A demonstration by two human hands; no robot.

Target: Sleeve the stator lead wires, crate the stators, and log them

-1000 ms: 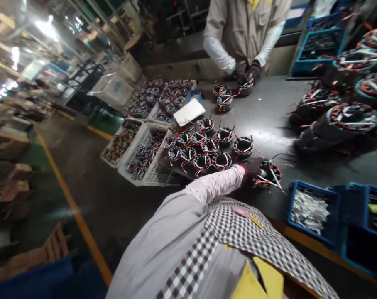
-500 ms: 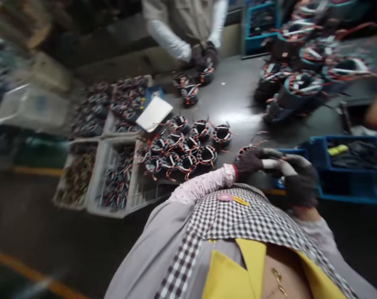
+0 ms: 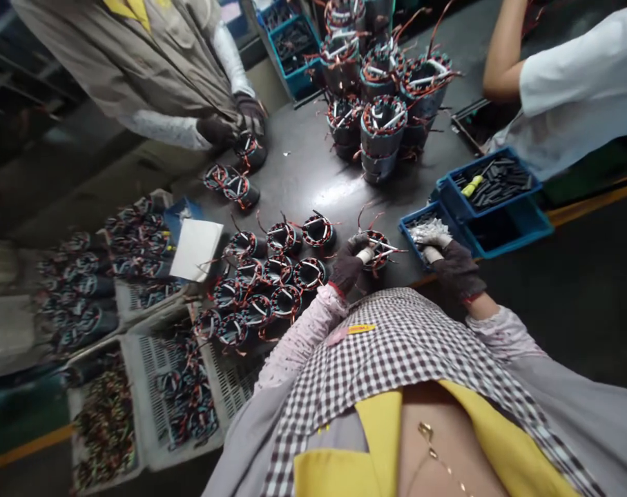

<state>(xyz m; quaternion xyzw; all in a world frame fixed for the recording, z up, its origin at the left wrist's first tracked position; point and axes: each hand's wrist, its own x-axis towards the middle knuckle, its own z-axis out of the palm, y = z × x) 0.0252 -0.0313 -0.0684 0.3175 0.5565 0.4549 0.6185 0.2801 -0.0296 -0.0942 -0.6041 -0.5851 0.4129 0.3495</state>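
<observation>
L hand (image 3: pixel 349 265) gripping wired ring (image 3: pixel 380 254) | R hand (image 3: pixel 454 269) part-curled at white pcs (image 3: pixel 430 229), hold unclear

A dark grey surface (image 3: pixel 295 181) catches a pale glare of light (image 3: pixel 339 192). The floor (image 3: pixel 587 304) is dark, with a yellow line (image 3: pixel 28 449) at lower left; blurred framing (image 3: pixel 21 62) fills the upper left.

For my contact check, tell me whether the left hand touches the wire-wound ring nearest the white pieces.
Touching. The head view shows the left hand curled over the left rim of that wire-wound ring, with no visible gap.
</observation>
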